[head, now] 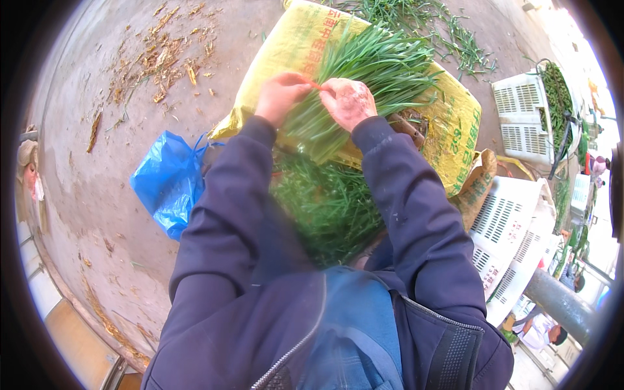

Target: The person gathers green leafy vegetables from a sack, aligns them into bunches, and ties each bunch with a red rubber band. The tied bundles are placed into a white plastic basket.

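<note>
Over a yellow woven sack [287, 41] bearing printed writing, my left hand [282, 97] and my right hand [349, 103] are close together. Between their fingertips runs a thin orange-red tie [313, 84], pinched from both sides. It crosses over a bundle of long green leaves [380, 63], which look like garlic chives. The leaf tips fan out to the upper right, and the other end reaches down towards my lap. Whether the tie is knotted cannot be made out. Below the bundle, between my forearms, lies a blurred heap of loose greens [336, 209].
A blue plastic bag [168, 183] sits on the floor at left. White slatted crates [502, 209] and a brown sack [480, 183] stand at right; another crate [521, 114] holds greens. Scraps [161, 58] litter the floor. A thick pipe [555, 297] and a person [538, 331] appear lower right.
</note>
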Demonstrator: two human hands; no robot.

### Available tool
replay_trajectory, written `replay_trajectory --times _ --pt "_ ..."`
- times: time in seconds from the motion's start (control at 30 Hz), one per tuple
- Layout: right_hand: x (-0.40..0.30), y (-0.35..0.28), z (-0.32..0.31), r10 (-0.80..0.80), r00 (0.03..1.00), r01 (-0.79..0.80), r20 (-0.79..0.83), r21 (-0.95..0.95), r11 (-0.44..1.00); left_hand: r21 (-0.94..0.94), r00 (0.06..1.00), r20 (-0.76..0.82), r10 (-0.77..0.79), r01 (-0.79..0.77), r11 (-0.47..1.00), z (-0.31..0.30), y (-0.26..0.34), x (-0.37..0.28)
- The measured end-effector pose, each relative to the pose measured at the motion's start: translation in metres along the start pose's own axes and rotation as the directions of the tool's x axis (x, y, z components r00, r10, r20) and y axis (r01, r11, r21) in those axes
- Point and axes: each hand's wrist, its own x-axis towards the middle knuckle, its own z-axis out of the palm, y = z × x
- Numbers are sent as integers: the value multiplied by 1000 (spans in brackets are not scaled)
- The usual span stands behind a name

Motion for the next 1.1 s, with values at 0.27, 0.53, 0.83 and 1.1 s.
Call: replay_trajectory --times 0.27,0.53,0.83,1.1 --pt "9 -9 -1 73 996 -61 43 -228 972 -82 996 -83 29 -36 996 6 -3 -3" --pt "11 -16 -3 153 985 -127 74 -277 952 -70 988 -141 56 -66 995 10 2 -11" --pt "14 -26 -4 211 970 -156 118 -360 920 99 974 -195 118 -100 990 19 0 -15" --pt "14 -16 5 56 993 -11 107 -376 927 6 990 -55 130 -130 992 17 13 -27"
